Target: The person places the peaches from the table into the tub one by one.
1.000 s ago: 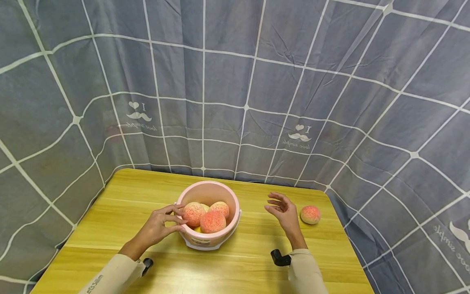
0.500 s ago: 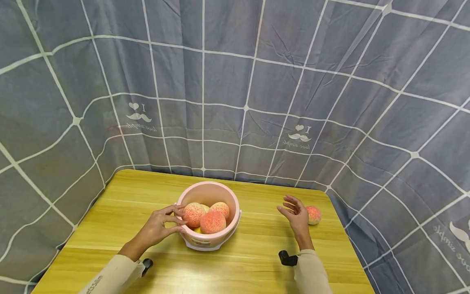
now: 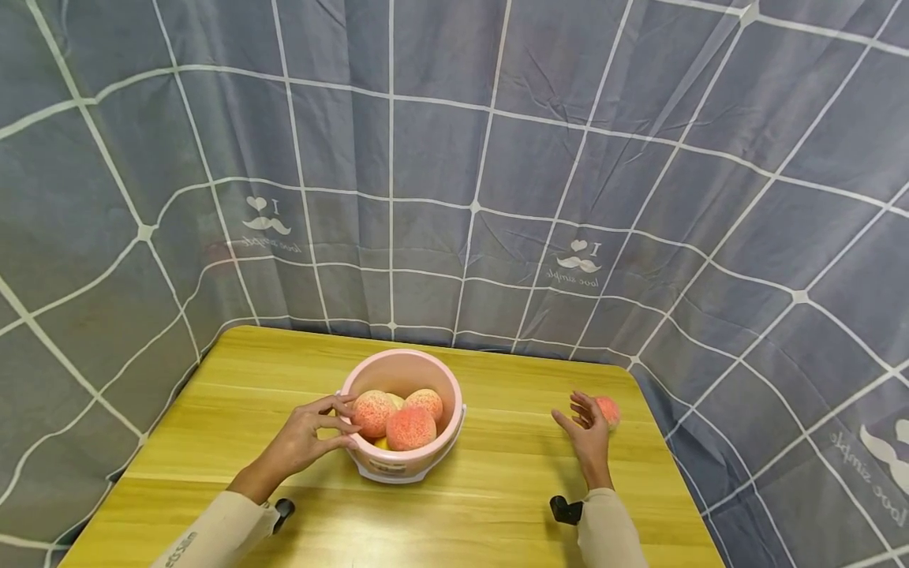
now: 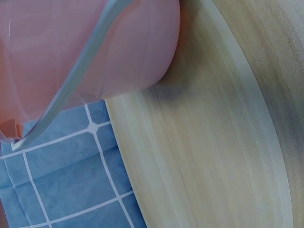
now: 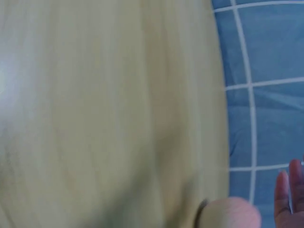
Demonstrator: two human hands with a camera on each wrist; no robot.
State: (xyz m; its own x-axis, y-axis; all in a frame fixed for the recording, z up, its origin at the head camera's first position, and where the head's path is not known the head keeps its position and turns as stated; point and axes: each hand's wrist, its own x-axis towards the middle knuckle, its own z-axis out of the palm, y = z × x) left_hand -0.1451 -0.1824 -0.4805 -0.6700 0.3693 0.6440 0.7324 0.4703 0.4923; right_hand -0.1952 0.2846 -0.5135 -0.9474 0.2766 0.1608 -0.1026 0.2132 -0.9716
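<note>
A pink bucket (image 3: 454,379) stands on the table, holding several peaches, one of them a redder peach (image 3: 411,428) in front. My left hand (image 3: 305,434) grips the bucket's left rim, fingers at the edge and thumb low on the outside. In the left wrist view the bucket's side and its pale handle (image 4: 78,71) show. Over the table's right part, my right hand (image 3: 589,442) has its fingers spread in a loose curve, holding nothing. Just beyond it lies a single peach (image 3: 607,411), partly hidden by the hand; the right wrist view shows this peach (image 5: 232,213) beside the fingertips (image 5: 295,183).
The yellow wood-grain table (image 3: 497,505) has rounded far corners. A grey-blue curtain (image 3: 440,158) with white grid lines hangs close behind it and round both sides. A black wrist mount (image 3: 566,510) sticks out from the right sleeve.
My right hand has moved right and slightly nearer the table's front, up to the lone peach, which it now partly covers. The left hand and the bucket have stayed in place.
</note>
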